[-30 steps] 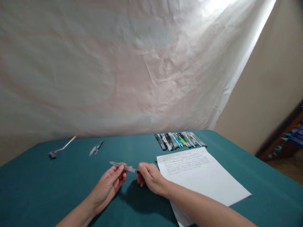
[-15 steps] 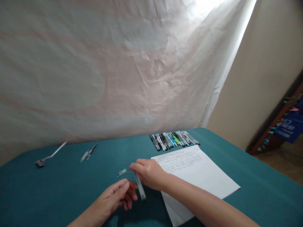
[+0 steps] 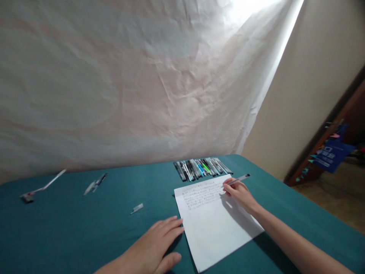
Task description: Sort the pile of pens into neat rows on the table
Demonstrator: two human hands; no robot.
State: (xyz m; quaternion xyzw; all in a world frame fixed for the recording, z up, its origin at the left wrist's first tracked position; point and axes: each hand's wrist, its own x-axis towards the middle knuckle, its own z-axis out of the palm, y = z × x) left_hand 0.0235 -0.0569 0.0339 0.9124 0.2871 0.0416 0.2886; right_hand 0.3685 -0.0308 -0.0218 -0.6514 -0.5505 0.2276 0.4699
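My right hand [image 3: 238, 193] is closed around a clear pen [image 3: 238, 179], its tip on the upper right part of a white sheet of paper [image 3: 212, 224] that carries several lines of handwriting near the top. My left hand [image 3: 155, 247] lies flat on the teal tablecloth [image 3: 71, 228] with fingers stretched out, the fingertips touching the sheet's left edge. The pen's small clear cap [image 3: 137, 208] rests on the cloth to the left of the sheet.
A row of several pens [image 3: 201, 168] lies just behind the sheet. Two pens [image 3: 95, 183] and a long clear pen part [image 3: 41, 187] lie at the far left. A crumpled white backdrop [image 3: 128, 83] hangs behind the table. A doorway opens at the right.
The cap came off the pen and now lies on the cloth. My right hand carried the pen right onto the sheet. My left hand let go and flattened beside the paper.
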